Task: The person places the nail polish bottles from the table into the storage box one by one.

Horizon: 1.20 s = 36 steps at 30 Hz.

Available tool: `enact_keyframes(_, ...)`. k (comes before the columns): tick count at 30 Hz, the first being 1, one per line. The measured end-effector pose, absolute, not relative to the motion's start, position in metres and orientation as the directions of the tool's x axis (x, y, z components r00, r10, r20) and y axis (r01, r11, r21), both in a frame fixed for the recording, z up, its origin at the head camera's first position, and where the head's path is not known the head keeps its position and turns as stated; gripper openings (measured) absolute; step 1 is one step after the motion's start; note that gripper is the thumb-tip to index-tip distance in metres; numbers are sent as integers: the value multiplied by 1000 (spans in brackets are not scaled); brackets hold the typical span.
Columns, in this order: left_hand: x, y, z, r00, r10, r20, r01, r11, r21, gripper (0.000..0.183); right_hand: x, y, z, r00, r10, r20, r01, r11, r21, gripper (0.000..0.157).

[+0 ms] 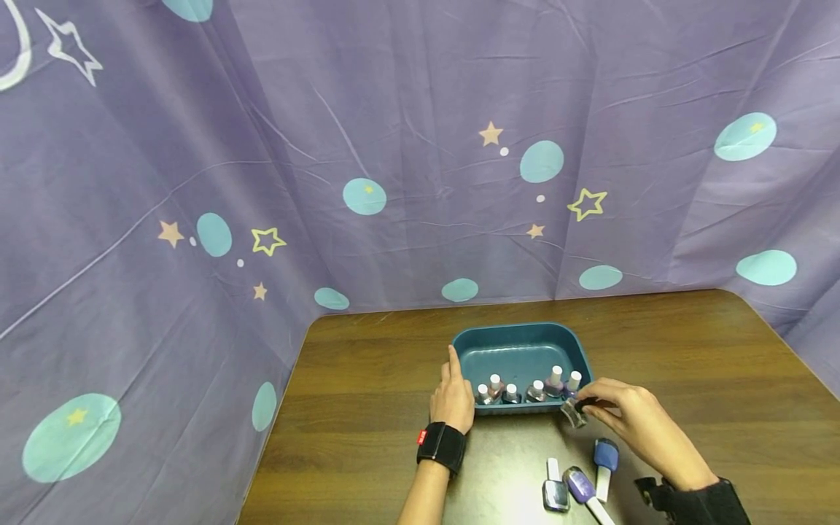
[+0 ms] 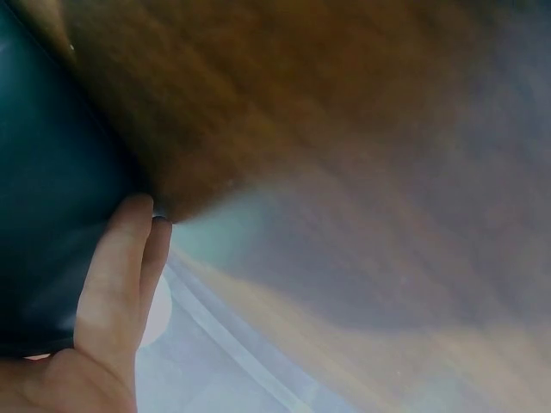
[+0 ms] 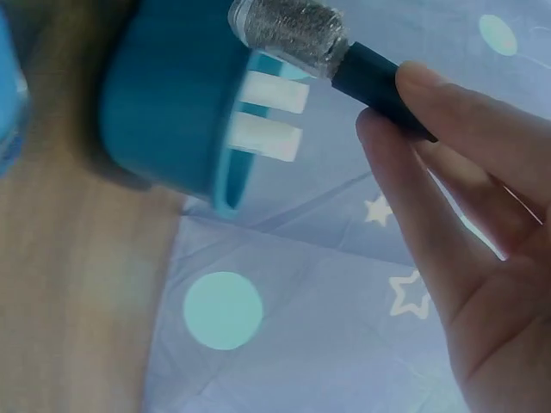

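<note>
A teal tray (image 1: 512, 356) stands on the table, with several white-capped nail polish bottles (image 1: 536, 392) along its near side. My left hand (image 1: 453, 399) rests against the tray's left side; in the left wrist view its straight fingers (image 2: 116, 275) touch the outer wall. By its black cap (image 3: 379, 88), my right hand (image 1: 626, 410) pinches a glittery nail polish bottle (image 3: 297, 33) between thumb and fingers. That bottle is tilted, just outside the tray's near right corner. White caps (image 3: 267, 136) show above the rim in the right wrist view.
Three more bottles lie on the wooden table (image 1: 354, 423) in front of the tray: a dark one (image 1: 555, 496), a purple one (image 1: 580, 484) and a blue one (image 1: 607, 455). A purple patterned curtain (image 1: 433, 240) hangs behind and left of the table.
</note>
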<state>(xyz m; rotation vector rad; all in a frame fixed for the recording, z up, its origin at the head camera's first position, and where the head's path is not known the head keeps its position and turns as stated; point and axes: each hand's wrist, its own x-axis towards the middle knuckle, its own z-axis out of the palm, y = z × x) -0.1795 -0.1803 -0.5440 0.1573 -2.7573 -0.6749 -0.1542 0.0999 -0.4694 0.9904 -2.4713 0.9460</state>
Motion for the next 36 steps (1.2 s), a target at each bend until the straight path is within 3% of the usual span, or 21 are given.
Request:
enact_keyframes(10,-179,-181,-545,-954,-174,244,-40,881,472,66,-159,97,-454,-651,-520,554,-753,533,-386,35)
enact_keyframes(25,-179,-180,-545,-950,-176,259,-40,888,457,68,-172,90,-463,-640,-518,567,-755,562,-338,47)
enact_keyframes(36,-179,-180,-545,-947,-177,268,-36,887,460,67,-182,84,-474,-656,-539,528,-739,601,-304,41)
